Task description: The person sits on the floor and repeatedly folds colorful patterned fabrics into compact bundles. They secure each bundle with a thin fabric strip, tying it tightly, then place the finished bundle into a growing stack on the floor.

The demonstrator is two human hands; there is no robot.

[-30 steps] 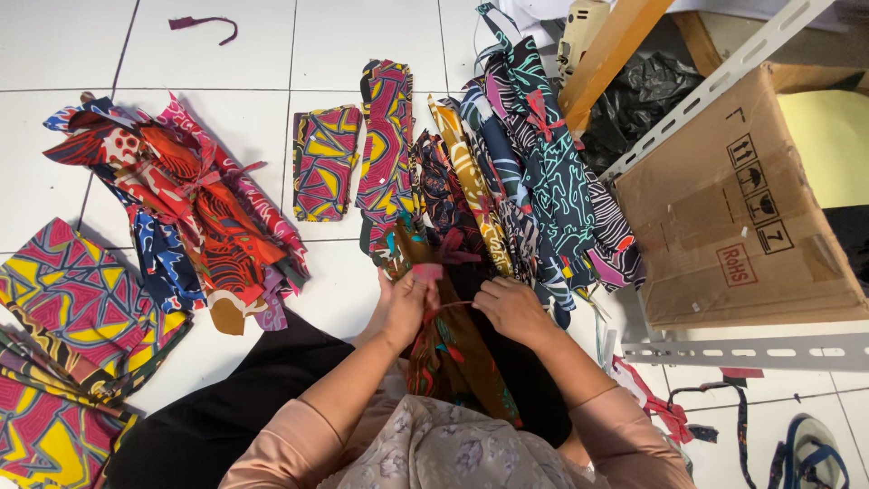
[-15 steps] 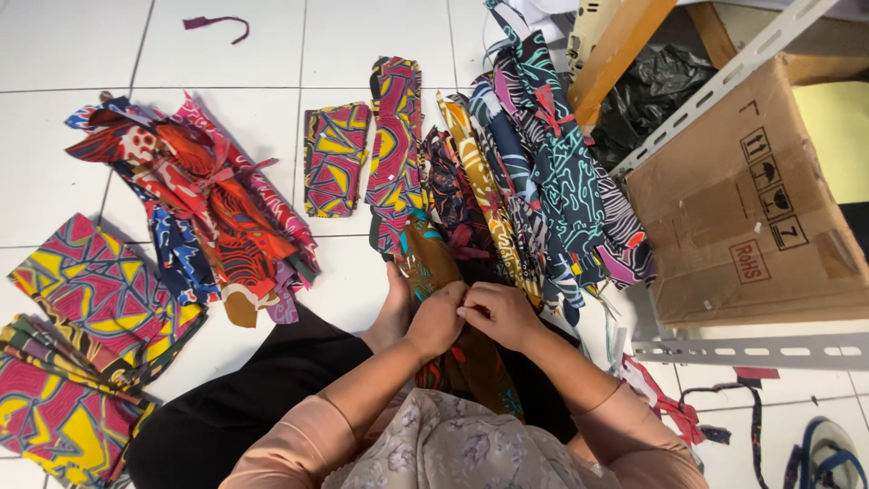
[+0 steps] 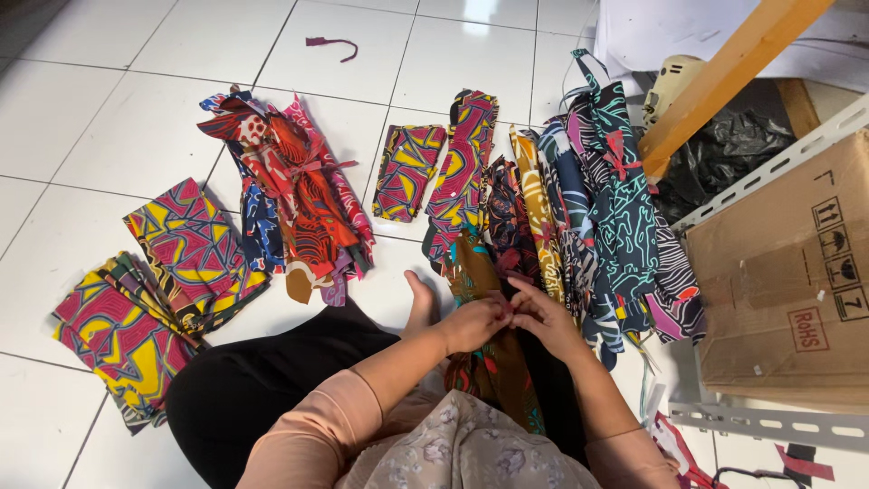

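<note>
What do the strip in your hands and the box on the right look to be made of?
Brown patterned strip, pinched by left hand and right hand: likely printed cotton cloth, matte; it drapes and creases. Box: brown corrugated cardboard by its look, dull, with folded edges.

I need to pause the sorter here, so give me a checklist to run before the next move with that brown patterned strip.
1. Both hands on the strip: ok. The left hand and right hand meet on the brown patterned strip.
2. Grip firmness: cannot tell; the fingertips hide each other.
3. Strip free of neighbours: not ok. Its upper end lies against the row of patterned strips.
4. Bare floor within view for laying down: ok.
5. Cardboard box apart from the hands: ok.
</note>
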